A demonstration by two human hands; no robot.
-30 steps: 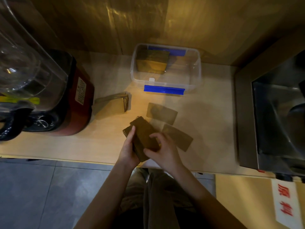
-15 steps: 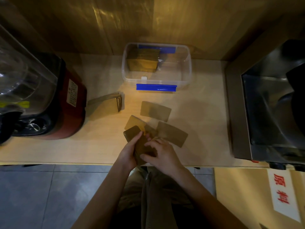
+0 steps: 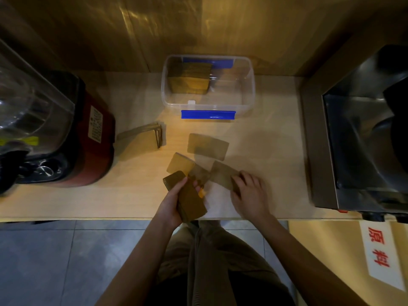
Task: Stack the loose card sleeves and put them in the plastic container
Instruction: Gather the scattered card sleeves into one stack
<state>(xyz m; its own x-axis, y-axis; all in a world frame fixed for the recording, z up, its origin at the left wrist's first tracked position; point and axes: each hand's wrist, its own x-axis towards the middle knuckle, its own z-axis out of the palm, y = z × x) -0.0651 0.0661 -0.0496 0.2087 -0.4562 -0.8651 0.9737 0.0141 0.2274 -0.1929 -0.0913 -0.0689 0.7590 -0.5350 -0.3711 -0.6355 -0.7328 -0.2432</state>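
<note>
The left hand [image 3: 171,204] grips a stack of sleeves [image 3: 189,198], long axis running away-left to near-right; fingers wrapped shut. The right hand [image 3: 249,195] lies spread on a loose sleeve [image 3: 223,175], grasping nothing.

3 loose card sleeves [image 3: 207,146] [image 3: 180,163] [image 3: 223,173], 2 stacks [image 3: 190,197] [image 3: 191,78], 1 plastic container [image 3: 250,89], 2 hands [image 3: 171,205] [image 3: 250,195].

Your left hand [image 3: 174,203] grips sleeve stack [image 3: 187,197] below plastic container [image 3: 250,93]; your right hand [image 3: 249,195] presses loose sleeve [image 3: 221,175] nearer container.
</note>
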